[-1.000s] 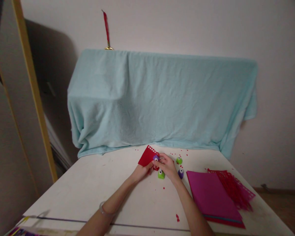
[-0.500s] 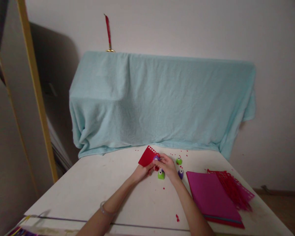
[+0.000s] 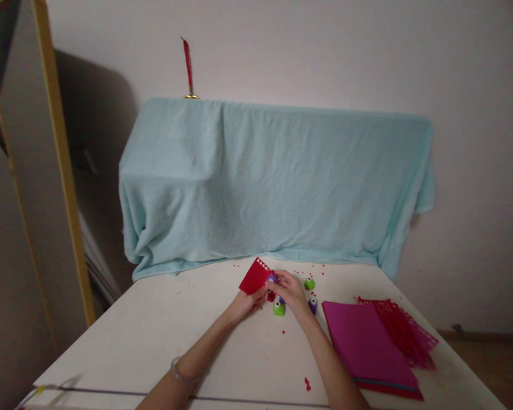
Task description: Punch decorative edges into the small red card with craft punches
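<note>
Beside green punches, left fingers grip red paper (right fingers, a purple punch).

A white surface is crossed near its front edge by a thin dark line. At the right lies a stack of magenta and red sheets, with cut red and magenta paper along its right side. Toward the middle sit a green eyed block, a purple eyed block and a second green block. Small red scraps lie scattered.
</note>
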A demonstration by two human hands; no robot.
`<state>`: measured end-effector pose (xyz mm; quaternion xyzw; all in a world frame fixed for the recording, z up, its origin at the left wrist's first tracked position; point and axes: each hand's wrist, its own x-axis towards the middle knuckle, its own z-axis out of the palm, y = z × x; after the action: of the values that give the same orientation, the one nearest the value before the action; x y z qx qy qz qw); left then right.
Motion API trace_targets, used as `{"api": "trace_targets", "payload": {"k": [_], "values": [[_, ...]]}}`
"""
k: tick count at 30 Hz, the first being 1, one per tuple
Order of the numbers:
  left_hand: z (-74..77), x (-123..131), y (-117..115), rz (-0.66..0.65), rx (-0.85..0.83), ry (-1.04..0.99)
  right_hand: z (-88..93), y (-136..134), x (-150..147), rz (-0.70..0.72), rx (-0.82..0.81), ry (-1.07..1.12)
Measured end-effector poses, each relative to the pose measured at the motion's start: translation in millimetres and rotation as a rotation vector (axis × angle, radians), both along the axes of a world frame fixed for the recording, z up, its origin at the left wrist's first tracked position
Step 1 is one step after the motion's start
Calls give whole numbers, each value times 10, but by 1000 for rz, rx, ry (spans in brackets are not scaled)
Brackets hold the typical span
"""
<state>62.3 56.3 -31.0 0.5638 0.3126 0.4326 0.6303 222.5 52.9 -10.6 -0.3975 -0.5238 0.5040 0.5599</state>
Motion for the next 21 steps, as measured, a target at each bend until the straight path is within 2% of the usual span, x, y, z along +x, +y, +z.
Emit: {"api": "trace_targets", "payload": {"k": [7, 14, 21], "values": [[-28, -6, 25, -12, -33, 29, -17, 31, -11, -4, -7, 1], [-40, -2, 17, 12, 6, 92, -86, 66, 4, -5, -38, 0], [-1, -13, -2, 30, 14, 138, -54, 54, 7, 28, 19, 2]]}}
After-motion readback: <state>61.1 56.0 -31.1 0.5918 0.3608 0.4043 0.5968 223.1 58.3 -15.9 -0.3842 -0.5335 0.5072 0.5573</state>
